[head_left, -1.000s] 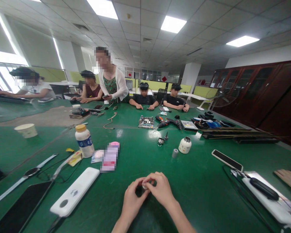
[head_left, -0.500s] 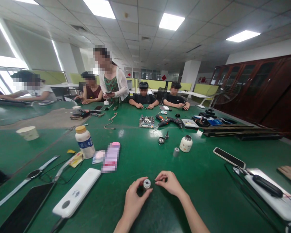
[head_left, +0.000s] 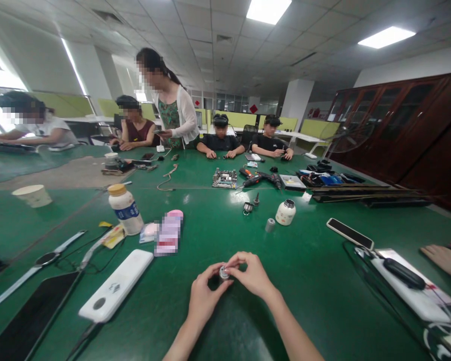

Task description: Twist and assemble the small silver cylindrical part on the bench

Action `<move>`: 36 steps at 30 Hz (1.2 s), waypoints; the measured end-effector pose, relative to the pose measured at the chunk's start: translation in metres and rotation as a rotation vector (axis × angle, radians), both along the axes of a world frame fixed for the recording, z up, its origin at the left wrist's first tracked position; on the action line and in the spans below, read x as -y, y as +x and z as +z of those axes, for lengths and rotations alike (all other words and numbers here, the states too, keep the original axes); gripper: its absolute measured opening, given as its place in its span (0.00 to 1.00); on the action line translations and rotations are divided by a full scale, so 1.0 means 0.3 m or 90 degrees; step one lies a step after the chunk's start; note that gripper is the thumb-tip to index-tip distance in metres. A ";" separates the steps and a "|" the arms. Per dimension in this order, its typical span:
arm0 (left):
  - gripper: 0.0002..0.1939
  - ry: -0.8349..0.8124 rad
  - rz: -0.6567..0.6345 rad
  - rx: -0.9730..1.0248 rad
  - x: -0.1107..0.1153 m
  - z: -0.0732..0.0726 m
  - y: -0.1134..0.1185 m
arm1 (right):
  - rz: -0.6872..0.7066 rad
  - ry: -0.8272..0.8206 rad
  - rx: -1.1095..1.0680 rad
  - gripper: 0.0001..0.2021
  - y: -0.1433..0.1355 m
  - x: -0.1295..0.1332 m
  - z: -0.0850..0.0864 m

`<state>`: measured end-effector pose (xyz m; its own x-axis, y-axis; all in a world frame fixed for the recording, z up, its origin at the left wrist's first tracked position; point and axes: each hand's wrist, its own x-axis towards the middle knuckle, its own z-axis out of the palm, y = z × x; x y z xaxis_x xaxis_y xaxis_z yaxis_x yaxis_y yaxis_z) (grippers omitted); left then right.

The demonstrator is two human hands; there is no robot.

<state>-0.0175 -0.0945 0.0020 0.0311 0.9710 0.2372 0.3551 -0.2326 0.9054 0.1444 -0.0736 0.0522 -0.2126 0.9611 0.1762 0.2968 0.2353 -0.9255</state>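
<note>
Near the table's front, a small silvery cylinder (head_left: 223,274) is held between the thumb and fingers of my left hand (head_left: 204,293). My right hand (head_left: 252,275) reaches over it from the right, thumb and fingertips pinched at its top. Whether anything tiny is between those fingertips is hidden. Farther back stand a second grey cylinder (head_left: 270,225) and a cream round jar with an open dark mouth (head_left: 286,212). Behind them lie a metal clasp-like part (head_left: 247,208) and a small dark pointed part (head_left: 256,199).
On the left are a white power bank (head_left: 116,286), a bottle (head_left: 125,209), a pink packet (head_left: 169,233) and a watch (head_left: 48,258). A phone (head_left: 350,233) and cables lie right. A circuit board (head_left: 224,178) and drills are farther back. Another person's hand (head_left: 445,260) rests far right.
My right hand has moved left onto the top of the cylinder in my left hand. The view has shifted slightly, and the standing person has turned.
</note>
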 end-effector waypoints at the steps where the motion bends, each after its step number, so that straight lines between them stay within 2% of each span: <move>1: 0.20 -0.002 0.001 0.002 0.000 -0.001 0.001 | 0.002 0.003 0.014 0.01 -0.004 0.002 -0.003; 7: 0.19 -0.009 -0.002 -0.006 -0.002 -0.002 -0.001 | -0.050 0.054 0.107 0.03 -0.011 0.004 0.007; 15: 0.19 -0.004 0.002 -0.010 -0.002 0.001 -0.003 | -0.055 0.038 0.081 0.04 -0.020 0.001 -0.011; 20: 0.19 -0.001 -0.015 -0.023 -0.007 0.001 -0.006 | -0.089 0.051 0.103 0.04 -0.016 0.000 -0.001; 26: 0.20 -0.005 0.002 -0.036 -0.007 -0.003 -0.005 | -0.064 0.042 0.090 0.05 -0.023 0.006 0.006; 31: 0.19 0.000 -0.005 -0.032 -0.003 0.003 -0.006 | -0.088 0.064 0.118 0.07 -0.031 0.011 0.008; 36: 0.18 -0.005 -0.003 -0.016 -0.006 0.017 0.005 | -0.068 0.045 0.121 0.06 -0.032 0.009 -0.007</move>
